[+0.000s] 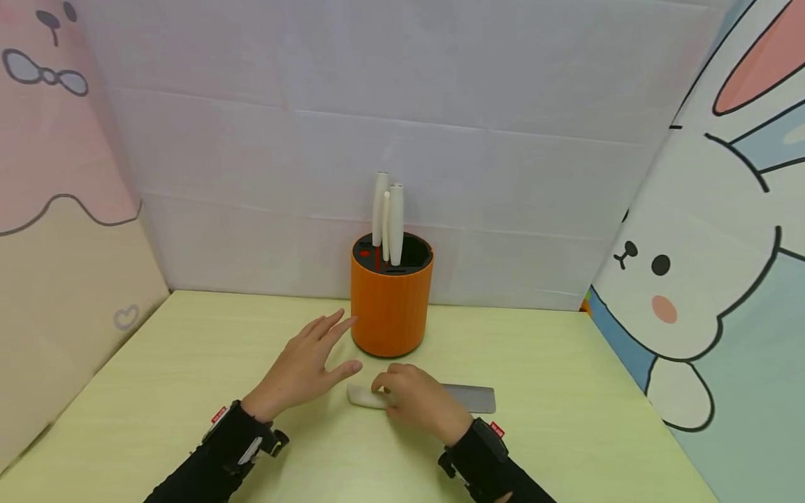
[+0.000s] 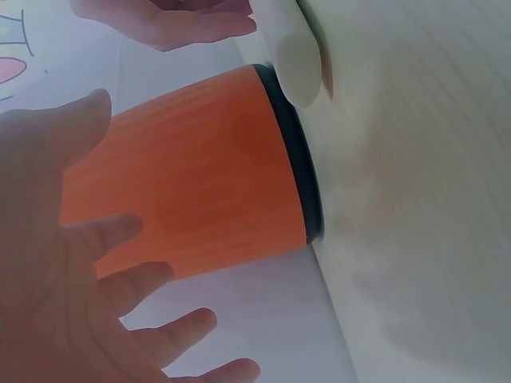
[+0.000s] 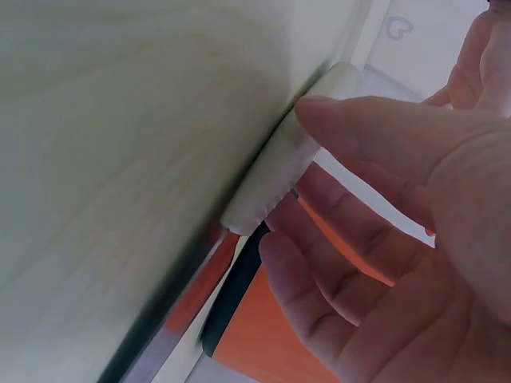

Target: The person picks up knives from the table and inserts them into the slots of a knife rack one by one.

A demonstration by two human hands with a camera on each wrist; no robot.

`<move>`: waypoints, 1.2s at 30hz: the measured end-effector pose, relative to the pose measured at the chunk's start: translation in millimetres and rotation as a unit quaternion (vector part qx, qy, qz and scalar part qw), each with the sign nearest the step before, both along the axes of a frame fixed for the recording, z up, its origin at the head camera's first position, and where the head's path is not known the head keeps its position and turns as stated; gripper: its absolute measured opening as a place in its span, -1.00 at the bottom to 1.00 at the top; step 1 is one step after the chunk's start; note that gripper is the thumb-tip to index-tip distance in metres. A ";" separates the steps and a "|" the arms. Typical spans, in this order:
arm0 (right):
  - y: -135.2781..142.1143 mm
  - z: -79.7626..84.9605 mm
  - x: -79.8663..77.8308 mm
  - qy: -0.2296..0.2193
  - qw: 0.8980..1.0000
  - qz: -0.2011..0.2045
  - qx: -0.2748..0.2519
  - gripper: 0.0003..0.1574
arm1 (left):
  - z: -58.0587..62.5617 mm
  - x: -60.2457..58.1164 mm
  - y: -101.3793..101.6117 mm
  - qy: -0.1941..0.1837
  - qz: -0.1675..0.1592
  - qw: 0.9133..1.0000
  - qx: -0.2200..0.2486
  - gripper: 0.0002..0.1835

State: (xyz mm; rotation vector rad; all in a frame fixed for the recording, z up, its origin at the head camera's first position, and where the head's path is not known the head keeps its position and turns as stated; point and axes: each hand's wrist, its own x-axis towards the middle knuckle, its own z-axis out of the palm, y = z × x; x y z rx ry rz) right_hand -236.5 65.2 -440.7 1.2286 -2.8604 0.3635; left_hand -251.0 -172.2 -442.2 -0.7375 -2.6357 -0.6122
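Observation:
A kitchen knife with a white handle (image 3: 275, 171) and a broad grey blade (image 1: 470, 398) lies flat on the table, its blade toward the right. My right hand (image 1: 420, 399) pinches the handle between thumb and fingers, covering part of it in the head view. Behind it stands an orange round knife block (image 1: 391, 311) with a black top. My left hand (image 1: 304, 363) is spread beside the block's lower left side, fingers extended and holding nothing. Whether its fingertips touch the block I cannot tell.
Several white-handled utensils (image 1: 395, 223) stand upright in the block's top. The pale yellow table (image 1: 251, 314) ends at a white cloth backdrop (image 1: 251, 161) just behind the block. Printed cloth panels (image 1: 692, 279) flank both sides.

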 end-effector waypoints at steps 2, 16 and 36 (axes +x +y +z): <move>0.8 0.2 0.9 -0.001 1.000 -0.004 0.001 -0.64 | -0.5 -0.2 0.9 -0.003 0.001 1.000 -0.001 -0.18; 4.0 -2.9 -0.5 0.002 1.000 -0.013 0.014 -0.61 | 4.1 2.3 1.4 0.003 0.001 1.000 0.009 -0.19; 41.4 38.8 -9.2 -0.020 0.995 -0.003 -0.100 -0.59 | 5.1 0.2 2.1 -0.007 0.000 1.000 0.017 -0.19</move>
